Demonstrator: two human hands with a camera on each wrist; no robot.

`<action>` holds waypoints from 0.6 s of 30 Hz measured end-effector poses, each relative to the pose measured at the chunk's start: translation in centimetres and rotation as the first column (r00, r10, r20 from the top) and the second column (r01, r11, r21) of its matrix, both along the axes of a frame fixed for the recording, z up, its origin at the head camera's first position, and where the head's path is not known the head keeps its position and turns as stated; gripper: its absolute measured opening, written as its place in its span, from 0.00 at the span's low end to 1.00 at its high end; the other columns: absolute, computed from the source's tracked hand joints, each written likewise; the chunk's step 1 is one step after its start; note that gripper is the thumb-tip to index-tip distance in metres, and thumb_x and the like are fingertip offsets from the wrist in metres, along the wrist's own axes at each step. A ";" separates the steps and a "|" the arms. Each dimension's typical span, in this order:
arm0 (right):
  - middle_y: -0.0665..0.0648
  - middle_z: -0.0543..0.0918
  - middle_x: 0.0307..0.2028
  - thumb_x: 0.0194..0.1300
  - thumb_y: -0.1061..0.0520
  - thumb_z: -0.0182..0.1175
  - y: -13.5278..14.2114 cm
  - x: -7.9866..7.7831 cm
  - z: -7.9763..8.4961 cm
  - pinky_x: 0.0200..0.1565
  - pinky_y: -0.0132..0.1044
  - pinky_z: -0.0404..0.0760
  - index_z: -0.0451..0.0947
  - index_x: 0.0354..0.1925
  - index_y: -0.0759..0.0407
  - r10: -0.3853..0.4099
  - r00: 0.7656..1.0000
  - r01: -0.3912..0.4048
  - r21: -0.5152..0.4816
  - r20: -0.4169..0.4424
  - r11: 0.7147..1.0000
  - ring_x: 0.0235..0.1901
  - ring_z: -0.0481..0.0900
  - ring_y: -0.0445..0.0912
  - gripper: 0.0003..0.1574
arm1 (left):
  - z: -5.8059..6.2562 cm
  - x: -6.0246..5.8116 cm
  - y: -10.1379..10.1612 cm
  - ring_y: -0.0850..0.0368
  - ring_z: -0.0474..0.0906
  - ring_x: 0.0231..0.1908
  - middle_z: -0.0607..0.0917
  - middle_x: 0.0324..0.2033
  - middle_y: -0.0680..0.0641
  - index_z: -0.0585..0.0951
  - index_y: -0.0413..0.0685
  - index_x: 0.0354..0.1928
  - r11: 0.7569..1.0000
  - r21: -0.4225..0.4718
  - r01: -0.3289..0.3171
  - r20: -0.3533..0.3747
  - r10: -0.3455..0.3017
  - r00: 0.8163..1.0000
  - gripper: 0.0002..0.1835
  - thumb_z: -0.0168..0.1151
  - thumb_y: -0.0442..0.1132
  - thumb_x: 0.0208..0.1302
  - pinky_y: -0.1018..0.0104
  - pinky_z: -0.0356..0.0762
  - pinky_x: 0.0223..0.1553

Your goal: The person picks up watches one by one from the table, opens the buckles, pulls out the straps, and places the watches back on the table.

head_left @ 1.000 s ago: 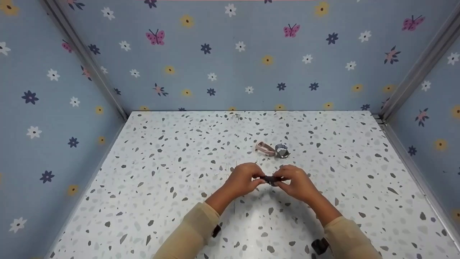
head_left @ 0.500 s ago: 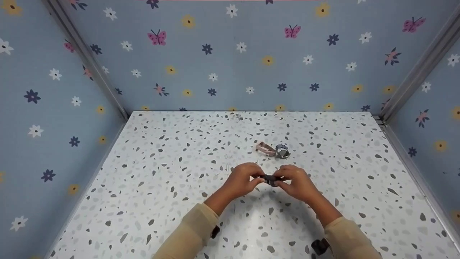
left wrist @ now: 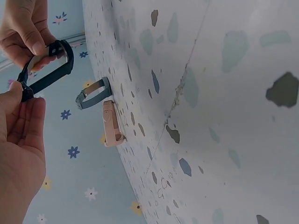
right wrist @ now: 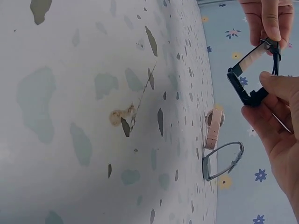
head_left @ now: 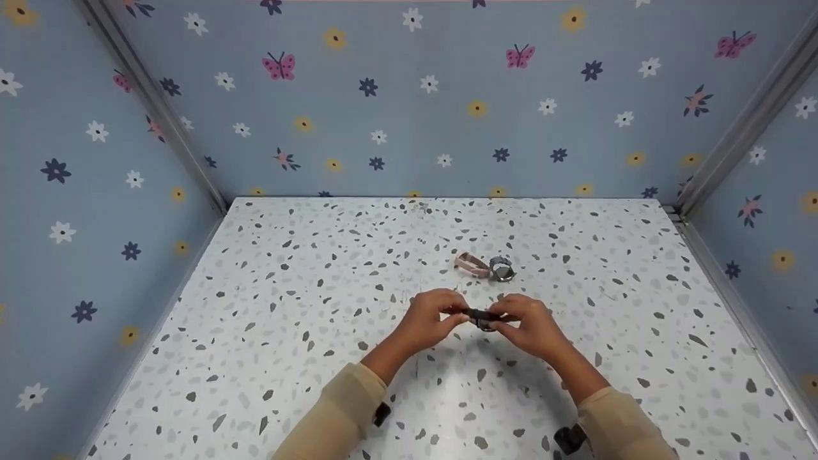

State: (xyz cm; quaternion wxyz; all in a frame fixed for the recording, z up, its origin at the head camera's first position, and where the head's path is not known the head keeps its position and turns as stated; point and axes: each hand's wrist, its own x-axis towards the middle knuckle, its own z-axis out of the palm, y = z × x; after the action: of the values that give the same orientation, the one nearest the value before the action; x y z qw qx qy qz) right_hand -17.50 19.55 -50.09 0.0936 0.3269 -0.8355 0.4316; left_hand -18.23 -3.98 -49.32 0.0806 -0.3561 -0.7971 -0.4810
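Note:
Between the two hands, a black wristwatch [left wrist: 56, 77] is held above the tabletop, its strap forming a loop. My left hand [head_left: 436, 317] pinches one side of the watch between thumb and fingers. The other side is gripped by my right hand [head_left: 525, 321], also between thumb and fingertips. In the right wrist view, the pale inner side of the black strap [right wrist: 252, 59] shows. Fingers cover parts of the watch, so the clasp detail is hard to make out. Beyond the hands lie a pink-strapped watch [head_left: 471, 264] and a grey watch [head_left: 502, 268], close together.
A white speckled tabletop [head_left: 319, 287] spreads under both arms. Blue flowered panels [head_left: 415, 96] rise at the back and at both sides, with metal posts [head_left: 153, 108] at the corners. Dark wrist devices [head_left: 569, 439] are worn at both sleeves.
The black watch has tilted slightly between the fingers, so more of its loop shows below. Both hands stay almost in place. The pink and grey watches have not moved.

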 end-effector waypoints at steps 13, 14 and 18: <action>0.51 0.83 0.33 0.51 0.69 0.74 -0.1 0.1 -0.2 0.36 0.36 0.84 0.86 0.35 0.60 -0.032 0.992 0.047 0.133 -0.119 0.990 0.34 0.79 0.46 0.12 | 0.3 0.1 0.5 0.56 0.83 0.34 0.86 0.34 0.47 0.86 0.41 0.39 0.988 -0.151 -0.013 0.023 0.017 1.000 0.08 0.72 0.36 0.58 0.75 0.80 0.37; 0.51 0.83 0.33 0.50 0.68 0.74 -0.1 0.1 -0.1 0.36 0.36 0.83 0.86 0.35 0.59 -0.030 0.991 0.048 0.140 -0.128 0.989 0.34 0.79 0.46 0.12 | 0.3 0.1 0.5 0.57 0.82 0.33 0.86 0.33 0.48 0.86 0.42 0.39 0.985 -0.169 -0.018 -0.003 0.018 1.000 0.08 0.73 0.36 0.57 0.74 0.80 0.37; 0.52 0.83 0.33 0.51 0.68 0.74 -0.1 0.1 0.0 0.36 0.35 0.84 0.86 0.36 0.60 -0.021 0.993 0.037 0.134 -0.114 0.990 0.35 0.80 0.46 0.11 | 0.4 0.0 0.6 0.58 0.82 0.32 0.86 0.31 0.48 0.87 0.43 0.36 0.982 -0.186 -0.037 -0.067 0.025 0.997 0.06 0.72 0.36 0.58 0.74 0.79 0.35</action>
State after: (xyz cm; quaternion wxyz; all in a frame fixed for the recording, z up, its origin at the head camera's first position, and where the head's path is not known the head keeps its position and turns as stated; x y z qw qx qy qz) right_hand -17.43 19.46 -50.10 0.1245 0.3441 -0.8610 0.3533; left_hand -18.20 -3.41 -48.88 0.0798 -0.3651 -0.8412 -0.3908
